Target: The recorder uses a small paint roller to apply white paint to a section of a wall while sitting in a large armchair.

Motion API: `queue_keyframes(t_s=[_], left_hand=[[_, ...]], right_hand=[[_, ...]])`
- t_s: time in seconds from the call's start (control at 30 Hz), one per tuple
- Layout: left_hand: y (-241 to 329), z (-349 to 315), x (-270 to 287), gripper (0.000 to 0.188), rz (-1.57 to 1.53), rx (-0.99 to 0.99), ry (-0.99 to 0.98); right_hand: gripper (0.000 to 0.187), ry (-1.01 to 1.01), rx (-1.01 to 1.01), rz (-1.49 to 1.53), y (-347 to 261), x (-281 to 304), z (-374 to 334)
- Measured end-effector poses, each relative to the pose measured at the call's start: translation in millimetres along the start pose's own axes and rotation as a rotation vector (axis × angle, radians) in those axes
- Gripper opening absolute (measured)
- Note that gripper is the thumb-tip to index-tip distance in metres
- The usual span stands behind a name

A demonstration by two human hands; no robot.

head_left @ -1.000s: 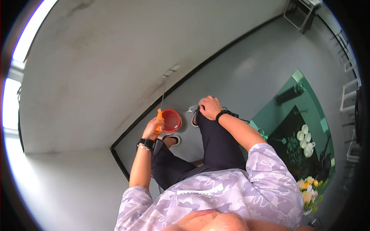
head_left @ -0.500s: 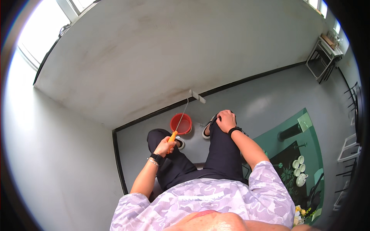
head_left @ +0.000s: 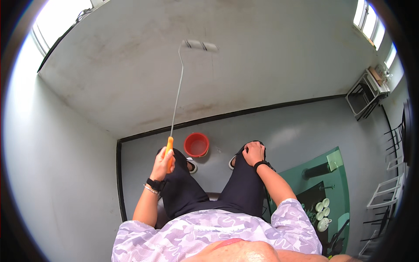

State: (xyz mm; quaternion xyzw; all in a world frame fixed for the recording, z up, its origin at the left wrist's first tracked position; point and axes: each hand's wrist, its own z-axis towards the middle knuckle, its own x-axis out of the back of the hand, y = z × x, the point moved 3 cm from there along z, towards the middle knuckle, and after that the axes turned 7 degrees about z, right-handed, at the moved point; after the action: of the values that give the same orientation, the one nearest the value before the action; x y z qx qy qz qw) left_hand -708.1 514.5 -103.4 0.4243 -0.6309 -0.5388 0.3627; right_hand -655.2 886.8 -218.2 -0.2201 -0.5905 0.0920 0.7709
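Observation:
My left hand [head_left: 163, 163] is closed around the orange handle of a paint roller [head_left: 176, 96]. Its long thin metal rod reaches up and away from me. The white roller head [head_left: 200, 45] lies against the scuffed pale wall [head_left: 131, 65], well above the floor. My right hand [head_left: 254, 153] rests on my right knee with its fingers spread and nothing in it. On the floor between my feet and the wall stands a red bucket [head_left: 196, 145]. Whatever liquid it may hold cannot be made out.
To my right is a green glass table [head_left: 338, 174] with a teapot [head_left: 324, 224], several cups [head_left: 323, 207] and a dark cylinder [head_left: 316, 170]. Chairs [head_left: 386, 192] line the far right, and a small desk [head_left: 366, 94] stands in the right corner. Dark skirting edges the wall.
My left hand has swung the paint roller up and to the left. Its head went from low by the skirting to high on the wall. My right hand stays on the knee.

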Motion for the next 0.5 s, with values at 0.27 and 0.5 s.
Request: queue_keyframes(t_s=[0.27, 0.5], left_hand=[[57, 94, 1, 0.032, -0.002, -0.132, 0.199], [151, 178, -15, 0.033, 0.121, -0.333, 0.262]], right_hand=[[0.016, -0.007, -0.068, 0.008, 6, 3, 8], [0.016, -0.029, -0.125, -0.031, -2, 12, 7]])
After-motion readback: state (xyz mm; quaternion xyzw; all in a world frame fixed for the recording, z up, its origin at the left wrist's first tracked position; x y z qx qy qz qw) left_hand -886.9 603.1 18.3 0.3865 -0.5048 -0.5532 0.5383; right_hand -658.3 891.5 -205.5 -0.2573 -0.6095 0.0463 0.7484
